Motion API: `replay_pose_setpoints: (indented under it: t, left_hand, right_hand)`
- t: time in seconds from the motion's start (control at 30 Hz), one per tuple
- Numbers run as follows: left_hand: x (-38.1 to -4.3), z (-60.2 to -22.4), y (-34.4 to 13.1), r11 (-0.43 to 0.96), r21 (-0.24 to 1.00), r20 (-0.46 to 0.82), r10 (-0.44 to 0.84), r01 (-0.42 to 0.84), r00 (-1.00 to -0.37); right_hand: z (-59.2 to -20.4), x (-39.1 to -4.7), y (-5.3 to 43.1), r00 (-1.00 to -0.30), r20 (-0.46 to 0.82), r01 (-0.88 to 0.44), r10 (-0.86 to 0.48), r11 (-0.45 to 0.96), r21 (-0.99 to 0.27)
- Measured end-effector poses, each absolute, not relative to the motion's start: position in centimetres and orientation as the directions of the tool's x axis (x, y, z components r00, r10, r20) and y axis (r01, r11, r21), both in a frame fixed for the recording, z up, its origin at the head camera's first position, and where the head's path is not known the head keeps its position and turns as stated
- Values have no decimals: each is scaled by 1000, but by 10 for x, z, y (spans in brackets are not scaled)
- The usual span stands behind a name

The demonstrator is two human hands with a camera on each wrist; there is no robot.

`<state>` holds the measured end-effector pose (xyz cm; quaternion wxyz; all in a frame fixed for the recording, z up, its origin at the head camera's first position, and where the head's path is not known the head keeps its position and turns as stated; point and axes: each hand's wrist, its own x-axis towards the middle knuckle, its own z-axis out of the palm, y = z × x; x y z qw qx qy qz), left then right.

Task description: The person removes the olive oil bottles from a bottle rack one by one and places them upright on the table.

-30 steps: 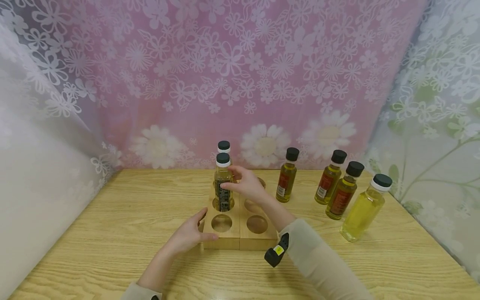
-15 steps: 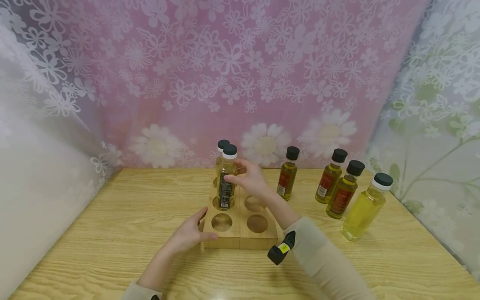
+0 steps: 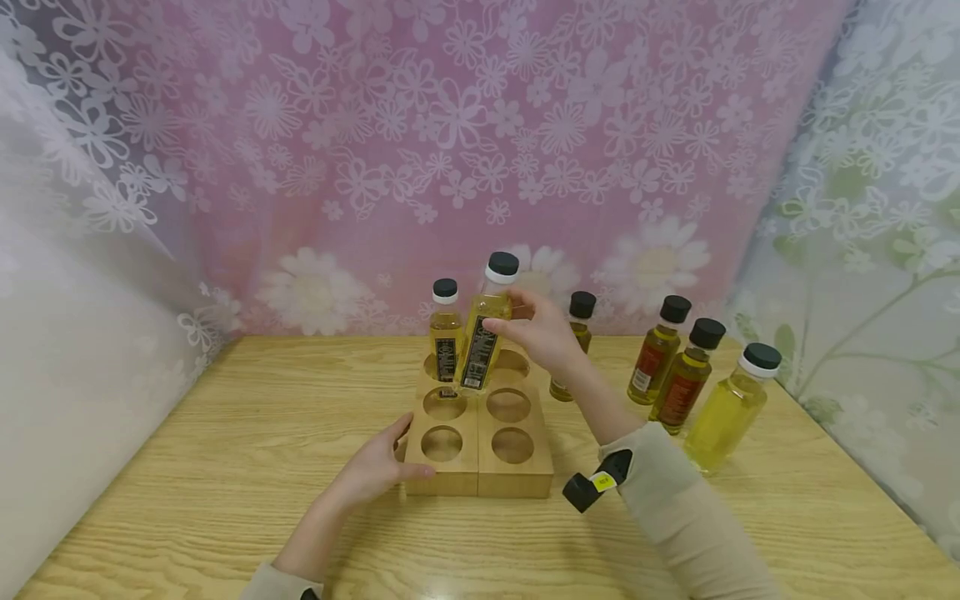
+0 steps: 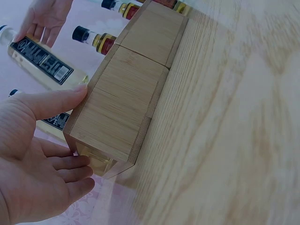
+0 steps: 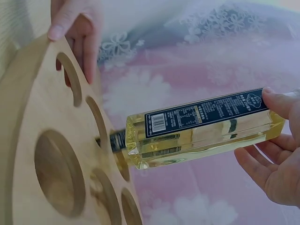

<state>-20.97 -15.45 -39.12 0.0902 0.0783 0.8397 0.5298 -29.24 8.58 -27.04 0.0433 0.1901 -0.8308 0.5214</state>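
My right hand point(image 3: 547, 333) grips a clear oil bottle point(image 3: 480, 342) with a black label and dark cap, thumb on the label side and fingers behind. The bottle tilts over the wooden bottle rack point(image 3: 516, 483), its base above the holes; in the right wrist view, the glass base point(image 5: 136, 145) shows outside them. My left hand point(image 3: 375, 467) holds the rack's near left corner, thumb at the front top edge and fingers along the left side point(image 4: 70, 173). A similar oil bottle point(image 3: 445, 333) stands upright in the rear left hole.
Right of the rack stand red-labelled oil bottles: one point(image 3: 580, 337) partly behind my right hand, two point(image 3: 652, 358) farther right. A taller yellow oil bottle point(image 3: 727, 417) is at the right. A floral curtain point(image 3: 495, 167) hangs behind the wooden table point(image 3: 225, 450).
My right hand has lifted the oil bottle out of the middle left hole and carried it up and right, tilting it. The left hand stays on the rack.
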Motion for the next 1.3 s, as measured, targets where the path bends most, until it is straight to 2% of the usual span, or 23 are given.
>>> replay_pose_setpoints:
  t: [0.23,0.67,0.87,1.3]
  left_hand:
    - [-209,-390,-155,419,907,-66,231,38,-971]
    - [-209,-391,-155,431,901,-60,229,46,-971]
    - [-209,-391,-154,433,900,-54,229,52,-972]
    - [-209,-392,-154,427,903,-54,234,53,-971]
  right_hand:
    - [-270,-294,113,-939,276,-340,-203,445,-828]
    - [-275,-293,162,-955,235,-294,-182,470,-832]
    - [-283,-292,180,-957,244,-291,-158,549,-784]
    - [-309,-288,203,-973,186,-232,-139,600,-765]
